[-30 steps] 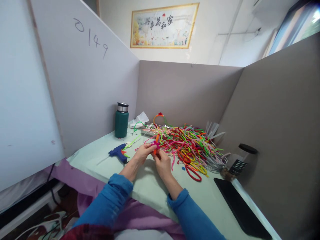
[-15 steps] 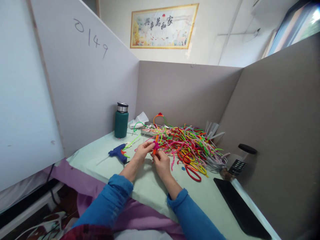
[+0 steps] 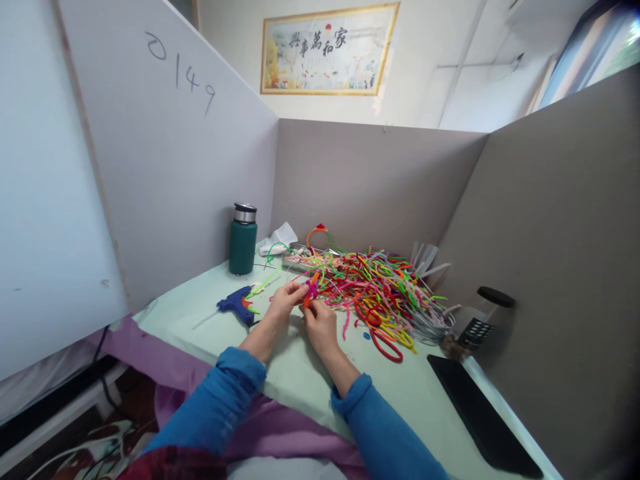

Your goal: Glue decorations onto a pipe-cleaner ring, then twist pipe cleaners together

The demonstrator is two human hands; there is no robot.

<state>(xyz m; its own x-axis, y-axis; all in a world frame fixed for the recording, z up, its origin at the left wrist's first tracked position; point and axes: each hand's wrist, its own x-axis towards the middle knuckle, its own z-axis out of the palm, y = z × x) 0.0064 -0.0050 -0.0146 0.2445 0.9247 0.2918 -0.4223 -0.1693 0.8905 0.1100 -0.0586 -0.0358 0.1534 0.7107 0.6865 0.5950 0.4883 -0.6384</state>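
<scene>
Both of my hands meet over the middle of the table, around a small magenta and orange pipe-cleaner piece [image 3: 311,291]. My left hand [image 3: 284,307] pinches its left side between the fingertips. Close beside it, my right hand [image 3: 320,325] is closed on the lower orange end. The piece leans with its upper orange tip to the right. Just beyond the hands spreads a large tangled heap of coloured pipe cleaners [image 3: 380,287].
A blue glue gun [image 3: 238,305] lies left of my hands, with a green bottle [image 3: 243,240] behind it. To the right are a clear jar with a black lid [image 3: 483,320] and a black flat tray [image 3: 483,413]. Grey partitions [image 3: 375,180] enclose the table.
The magenta and orange piece has tilted, its top now farther right and its lower end farther left. My right hand has shifted slightly left.
</scene>
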